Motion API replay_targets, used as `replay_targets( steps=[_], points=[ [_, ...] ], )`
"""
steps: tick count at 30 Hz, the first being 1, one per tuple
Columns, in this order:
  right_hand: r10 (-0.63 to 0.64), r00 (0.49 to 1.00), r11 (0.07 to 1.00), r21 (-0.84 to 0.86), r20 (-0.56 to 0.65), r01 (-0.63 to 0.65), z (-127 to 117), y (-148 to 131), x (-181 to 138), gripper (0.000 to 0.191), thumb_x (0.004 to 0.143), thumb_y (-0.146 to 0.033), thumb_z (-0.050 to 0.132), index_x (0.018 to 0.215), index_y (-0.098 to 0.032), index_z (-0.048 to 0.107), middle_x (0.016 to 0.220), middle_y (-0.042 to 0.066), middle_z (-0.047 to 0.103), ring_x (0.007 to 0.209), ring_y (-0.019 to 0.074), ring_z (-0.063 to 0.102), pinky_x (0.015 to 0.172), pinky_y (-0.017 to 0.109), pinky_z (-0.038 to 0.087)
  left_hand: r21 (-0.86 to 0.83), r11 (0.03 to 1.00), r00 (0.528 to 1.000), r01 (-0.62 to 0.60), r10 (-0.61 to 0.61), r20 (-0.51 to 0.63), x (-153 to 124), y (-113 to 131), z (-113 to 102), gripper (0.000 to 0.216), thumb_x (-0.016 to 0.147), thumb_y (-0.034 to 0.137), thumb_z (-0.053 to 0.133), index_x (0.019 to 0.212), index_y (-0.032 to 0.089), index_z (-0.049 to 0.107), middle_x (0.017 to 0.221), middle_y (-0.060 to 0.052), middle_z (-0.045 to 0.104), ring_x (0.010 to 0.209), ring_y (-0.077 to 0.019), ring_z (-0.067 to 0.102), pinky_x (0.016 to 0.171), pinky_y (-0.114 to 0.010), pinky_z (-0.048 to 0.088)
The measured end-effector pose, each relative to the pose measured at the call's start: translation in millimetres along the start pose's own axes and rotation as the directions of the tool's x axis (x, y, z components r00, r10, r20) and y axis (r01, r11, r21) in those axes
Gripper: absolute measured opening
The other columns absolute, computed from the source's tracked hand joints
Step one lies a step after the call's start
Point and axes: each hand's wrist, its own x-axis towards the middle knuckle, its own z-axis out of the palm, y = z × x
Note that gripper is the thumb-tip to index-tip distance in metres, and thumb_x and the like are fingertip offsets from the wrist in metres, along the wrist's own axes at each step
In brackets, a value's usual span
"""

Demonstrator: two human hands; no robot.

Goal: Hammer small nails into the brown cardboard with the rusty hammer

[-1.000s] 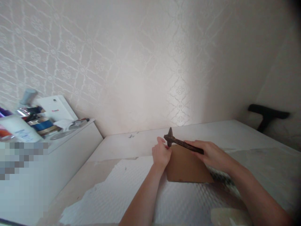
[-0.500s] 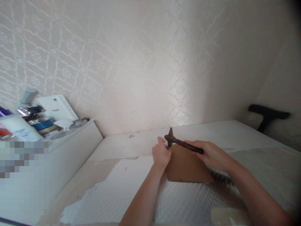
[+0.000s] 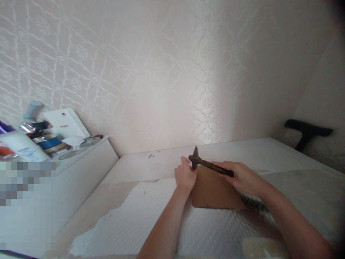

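Note:
My right hand [image 3: 241, 176] is closed around the dark handle of a hammer [image 3: 212, 167], whose head points to the left. Under it lies a brown flat board [image 3: 215, 192] on a white quilted-looking sheet [image 3: 151, 207]. My left hand [image 3: 185, 176] is at the board's far left corner, right beside the hammer head. Its fingers are bent together at the board's edge, with one finger sticking up. What they pinch is hidden by the hand and the hammer head.
Several small dark bits, perhaps nails, [image 3: 151, 155] lie on the white tabletop [image 3: 129, 165] near the wall. At left a white cabinet [image 3: 88, 176] carries a white box [image 3: 66, 122], a tube [image 3: 28, 149] and rolls of tape [image 3: 50, 142]. A black armrest [image 3: 308, 127] stands at right.

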Motion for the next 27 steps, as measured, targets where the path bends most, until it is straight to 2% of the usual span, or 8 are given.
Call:
replay_targets(
  steps=[5,16,21,27],
  points=[
    [0.014,1.000,1.000,0.020,0.012,-0.014,-0.3,-0.7,0.1,0.051,0.082,-0.018,0.054,0.131,-0.029,0.056,0.126,0.004,0.063,0.114,0.0272,0.059,0.096,0.039,0.048,0.006,1.000,1.000,0.005,-0.005,0.006,0.4,0.2,-0.3,0.032,0.077,0.013,0.058,0.100,0.024,0.037,0.089,-0.001,0.072,0.093,-0.0244,0.066,0.077,-0.031,0.039],
    [0.015,1.000,1.000,-0.002,0.017,-0.015,-1.4,-3.4,0.3,0.052,0.082,-0.018,0.052,0.133,-0.030,0.054,0.127,0.002,0.062,0.115,0.0266,0.058,0.096,0.039,0.047,0.018,1.000,1.000,0.011,-0.012,0.018,-1.2,2.8,-2.3,0.031,0.079,0.012,0.058,0.101,0.023,0.039,0.091,-0.002,0.072,0.096,-0.0239,0.065,0.080,-0.031,0.040],
    [0.011,1.000,1.000,-0.004,0.009,-0.011,-2.0,-1.5,-0.1,0.051,0.082,-0.019,0.053,0.132,-0.030,0.055,0.126,0.002,0.063,0.112,0.0268,0.060,0.092,0.037,0.050,0.026,1.000,1.000,0.001,-0.001,0.011,-1.2,2.1,-1.8,0.031,0.079,0.011,0.057,0.102,0.023,0.039,0.090,-0.002,0.072,0.096,-0.0241,0.065,0.079,-0.031,0.040],
    [0.013,1.000,1.000,-0.028,0.026,-0.012,-0.8,1.1,-0.7,0.049,0.084,-0.022,0.052,0.133,-0.030,0.054,0.127,0.003,0.063,0.114,0.0268,0.059,0.094,0.039,0.048,0.043,0.999,1.000,-0.015,0.015,0.002,0.3,0.2,0.6,0.029,0.080,0.013,0.056,0.101,0.023,0.039,0.089,-0.003,0.072,0.094,-0.0245,0.066,0.076,-0.031,0.040]
  ],
)
